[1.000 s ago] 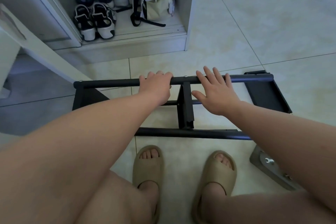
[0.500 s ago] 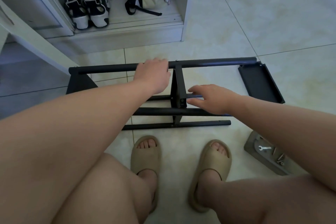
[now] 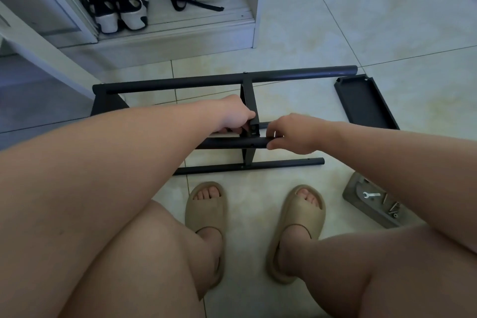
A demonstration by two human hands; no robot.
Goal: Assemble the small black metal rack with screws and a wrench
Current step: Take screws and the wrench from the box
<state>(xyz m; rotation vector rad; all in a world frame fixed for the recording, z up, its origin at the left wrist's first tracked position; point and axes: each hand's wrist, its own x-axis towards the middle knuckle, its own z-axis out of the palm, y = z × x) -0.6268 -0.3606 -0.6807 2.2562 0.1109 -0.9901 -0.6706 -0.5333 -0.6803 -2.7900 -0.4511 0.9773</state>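
Centre of the frame, on the tile floor (image 3: 335,23): half-built black metal rack (image 3: 224,80), long tubes joined by 1 upright crosspiece (image 3: 248,97). Left hand (image 3: 232,116) curled around the crosspiece's lower end. Right hand (image 3: 289,134) gripping the middle tube (image 3: 227,143), thumb underneath. Right of centre, apart from the rack: loose black side panel (image 3: 366,103). Lower right: grey tray (image 3: 360,208) holding a small wrench (image 3: 371,194) and screws (image 3: 392,208). Bottom centre: 2 beige slippers (image 3: 206,204).

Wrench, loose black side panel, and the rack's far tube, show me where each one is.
wrench (image 3: 371,194): head view, middle of its shank.
loose black side panel (image 3: 365,104): head view, centre of its flat face.
far tube (image 3: 296,75): head view, bare stretch right of the upright.
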